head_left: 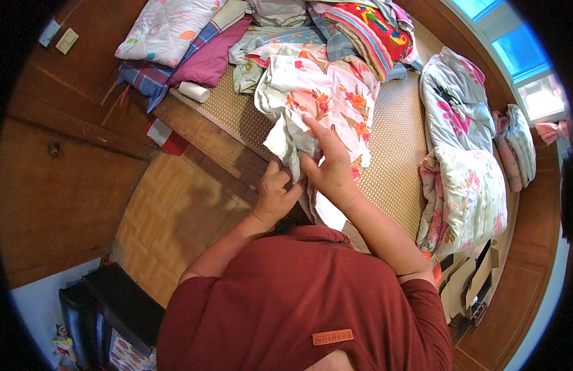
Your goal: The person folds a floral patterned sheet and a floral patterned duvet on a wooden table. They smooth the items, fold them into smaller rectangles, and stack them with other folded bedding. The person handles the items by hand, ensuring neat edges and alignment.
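A white cloth [336, 93] printed with orange and red flowers lies bunched and partly folded on the woven mat at the bed's edge. At its near lower edge, my left hand [277, 195] pinches a pale fold between thumb and fingers. My right hand [331, 162] rests on the cloth just to the right, its thumb and forefinger spread apart; its other fingers are mostly hidden. Some of the fabric hangs over the edge in front of me.
Stacked bedding includes a white quilt [169, 28], a purple cloth [215, 59] and a striped, colourful blanket [370, 37]. A white roll [194, 92] lies by the wooden bed edge [206, 133]. Folded quilts [472, 191] line the right; a cardboard box [469, 284] stands below.
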Tool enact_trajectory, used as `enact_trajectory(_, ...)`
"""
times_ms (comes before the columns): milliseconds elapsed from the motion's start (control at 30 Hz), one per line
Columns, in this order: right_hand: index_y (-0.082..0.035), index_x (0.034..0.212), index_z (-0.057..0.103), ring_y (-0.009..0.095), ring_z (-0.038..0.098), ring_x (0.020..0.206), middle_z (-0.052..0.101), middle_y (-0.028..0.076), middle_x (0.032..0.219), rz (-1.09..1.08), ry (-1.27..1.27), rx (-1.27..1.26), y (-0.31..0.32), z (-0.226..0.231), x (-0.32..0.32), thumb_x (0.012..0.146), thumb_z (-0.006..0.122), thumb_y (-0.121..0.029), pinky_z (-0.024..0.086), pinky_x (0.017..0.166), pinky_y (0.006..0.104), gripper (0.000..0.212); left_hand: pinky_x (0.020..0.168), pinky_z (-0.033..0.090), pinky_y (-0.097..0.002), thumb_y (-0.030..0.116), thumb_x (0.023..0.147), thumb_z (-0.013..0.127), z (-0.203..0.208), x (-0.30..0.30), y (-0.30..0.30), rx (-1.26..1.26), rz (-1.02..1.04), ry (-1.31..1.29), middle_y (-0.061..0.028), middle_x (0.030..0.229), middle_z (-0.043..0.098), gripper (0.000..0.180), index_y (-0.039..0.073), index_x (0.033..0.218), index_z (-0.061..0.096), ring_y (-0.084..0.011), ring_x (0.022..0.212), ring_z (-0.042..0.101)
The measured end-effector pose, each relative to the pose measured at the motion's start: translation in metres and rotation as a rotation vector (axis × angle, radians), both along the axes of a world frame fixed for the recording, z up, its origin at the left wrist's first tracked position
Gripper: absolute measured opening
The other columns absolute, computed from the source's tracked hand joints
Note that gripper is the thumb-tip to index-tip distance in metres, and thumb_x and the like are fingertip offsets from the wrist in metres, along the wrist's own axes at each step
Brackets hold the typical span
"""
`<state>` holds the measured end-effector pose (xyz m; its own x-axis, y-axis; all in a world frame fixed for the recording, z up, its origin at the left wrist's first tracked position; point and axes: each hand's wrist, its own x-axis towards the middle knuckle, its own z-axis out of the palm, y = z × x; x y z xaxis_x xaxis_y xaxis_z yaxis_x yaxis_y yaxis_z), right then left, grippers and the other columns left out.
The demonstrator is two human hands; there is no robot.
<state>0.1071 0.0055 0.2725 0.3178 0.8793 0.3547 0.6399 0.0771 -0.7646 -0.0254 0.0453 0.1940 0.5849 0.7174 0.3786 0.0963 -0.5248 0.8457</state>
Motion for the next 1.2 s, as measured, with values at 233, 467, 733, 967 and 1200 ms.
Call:
enact_trajectory(233, -0.008, 0.125, 0.042, 0.027, 0.055, 0.083, 0.054, 0.017, 0.098, -0.016, 0.218, -0.117, -0.007, -0.001, -0.003, 0.066, 0.066, -0.008, 0.045, 0.075, 0.0331, 0.064, 0.080, 0.042, -0.0373, 0.003, 0.069, 0.063, 0.011, 0.013, -0.003, 0.077, 0.050, -0.054, -0.0145, 0.099, 0.054, 0.026, 0.000, 0.094, 0.060, -0.0312, 0.091, 0.053)
enact_trajectory(467, -0.002, 0.128, 0.038, 0.016, 0.052, 0.102, 0.055, 0.011, 0.112, -0.068, 0.644, -0.058, -0.022, -0.035, 0.007, 0.075, 0.056, 0.002, 0.042, 0.085, 0.0262, 0.056, 0.063, 0.046, -0.0302, 0.008, 0.070, 0.066, 0.006, 0.015, -0.003, -0.140, -0.024, -0.147, -0.0089, 0.088, 0.053, 0.019, 0.001, 0.086, 0.058, -0.0209, 0.077, 0.055)
enact_trajectory(733, -0.001, 0.128, 0.036, 0.014, 0.055, 0.095, 0.057, 0.012, 0.109, 0.006, 0.864, -0.016, -0.020, -0.026, 0.008, 0.077, 0.052, 0.007, 0.044, 0.082, 0.0244, 0.055, 0.069, 0.042, -0.0199, 0.006, 0.081, 0.059, 0.015, 0.026, 0.016, -0.882, -0.078, -0.449, -0.0007, 0.086, 0.057, 0.019, 0.001, 0.098, 0.053, -0.0057, 0.076, 0.052)
enact_trajectory(967, -0.002, 0.126, 0.039, 0.016, 0.056, 0.095, 0.057, 0.013, 0.108, -0.028, 0.853, -0.043, -0.020, -0.013, 0.016, 0.075, 0.059, -0.004, 0.044, 0.080, 0.0258, 0.055, 0.074, 0.043, -0.0211, 0.000, 0.080, 0.055, 0.015, 0.017, 0.007, -0.768, -0.066, -0.382, -0.0016, 0.092, 0.058, 0.021, -0.001, 0.101, 0.053, -0.0065, 0.082, 0.053)
enact_trajectory(1200, -0.004, 0.120, 0.046, 0.024, 0.050, 0.104, 0.052, 0.013, 0.112, -0.028, 0.236, -0.041, -0.028, -0.031, 0.009, 0.070, 0.068, -0.010, 0.039, 0.089, 0.0320, 0.056, 0.079, 0.044, -0.0223, 0.002, 0.085, 0.047, 0.016, 0.021, -0.004, -0.938, -0.287, -0.364, -0.0026, 0.103, 0.058, 0.037, -0.001, 0.122, 0.045, -0.0074, 0.088, 0.054)
